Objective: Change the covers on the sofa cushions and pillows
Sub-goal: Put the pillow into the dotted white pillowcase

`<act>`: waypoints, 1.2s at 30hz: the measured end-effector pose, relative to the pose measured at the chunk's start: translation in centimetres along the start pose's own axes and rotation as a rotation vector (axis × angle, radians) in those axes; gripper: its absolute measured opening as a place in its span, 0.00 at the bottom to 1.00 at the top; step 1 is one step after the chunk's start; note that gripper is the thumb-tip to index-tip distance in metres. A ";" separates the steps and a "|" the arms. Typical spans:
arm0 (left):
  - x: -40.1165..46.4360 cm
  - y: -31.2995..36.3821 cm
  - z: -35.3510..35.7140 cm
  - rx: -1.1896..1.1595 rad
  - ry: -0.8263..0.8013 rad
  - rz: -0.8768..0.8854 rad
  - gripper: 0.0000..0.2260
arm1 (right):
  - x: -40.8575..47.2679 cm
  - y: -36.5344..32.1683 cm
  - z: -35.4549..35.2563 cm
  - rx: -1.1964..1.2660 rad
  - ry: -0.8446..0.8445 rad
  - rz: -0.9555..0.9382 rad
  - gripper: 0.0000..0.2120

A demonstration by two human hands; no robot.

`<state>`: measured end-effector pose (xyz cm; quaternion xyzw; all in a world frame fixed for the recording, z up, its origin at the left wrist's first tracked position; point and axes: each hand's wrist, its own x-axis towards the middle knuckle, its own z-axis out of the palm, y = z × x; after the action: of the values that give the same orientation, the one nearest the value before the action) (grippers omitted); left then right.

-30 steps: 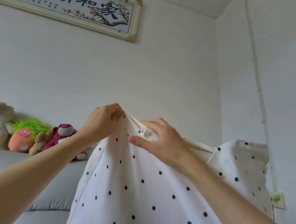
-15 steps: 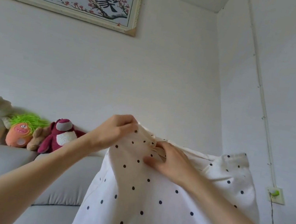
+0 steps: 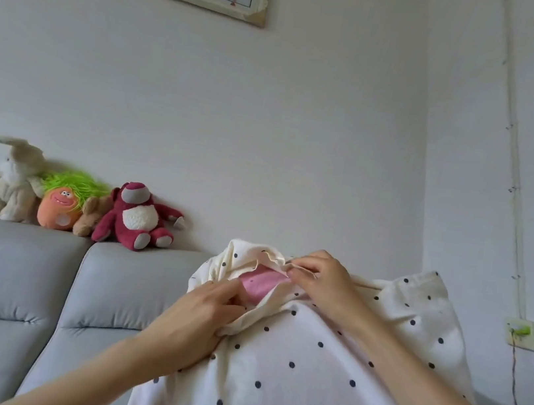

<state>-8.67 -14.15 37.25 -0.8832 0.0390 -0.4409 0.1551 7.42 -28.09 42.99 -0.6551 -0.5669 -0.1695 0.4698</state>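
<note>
Since a second ago the polka-dot cover [image 3: 320,366] opening has parted at lower centre, exposing the pink cushion [image 3: 258,282]; left hand [image 3: 195,323] and right hand [image 3: 319,281] each pinch an edge, so removal has started.

One head-worn wide-angle view only. It is aimed forward and slightly upward from close behind the polka-dot cover [image 3: 320,366], which fills the lower frame. The grey sofa [image 3: 23,270] back and the white wall [image 3: 305,121] corner are seen beyond. No second view is given.
</note>
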 end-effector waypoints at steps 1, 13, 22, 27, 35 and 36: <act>-0.4 0.0 0.5 0.007 -0.007 -0.002 0.09 | -0.1 0.0 0.2 -0.042 -0.010 -0.001 0.06; 0.1 -0.5 2.3 0.124 0.163 -0.232 0.17 | -1.4 0.0 3.1 -0.570 0.240 -0.450 0.10; 0.6 -2.1 2.1 0.183 0.045 -0.169 0.18 | -2.3 0.2 3.9 -0.578 0.076 -0.578 0.16; 0.2 -2.3 1.0 0.132 0.175 -0.063 0.08 | -2.4 0.4 3.8 -0.572 0.129 -0.537 0.15; -1.1 -4.7 -0.5 0.358 0.029 0.152 0.19 | -3.0 0.8 4.0 -0.583 0.089 -0.598 0.19; -1.0 -5.2 -0.7 0.410 0.018 0.165 0.22 | -3.2 0.9 3.7 -0.581 0.105 -0.612 0.18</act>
<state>-10.23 -9.17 38.48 -0.8231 0.0222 -0.4333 0.3665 6.11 -26.89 38.31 -0.5520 -0.6392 -0.4873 0.2219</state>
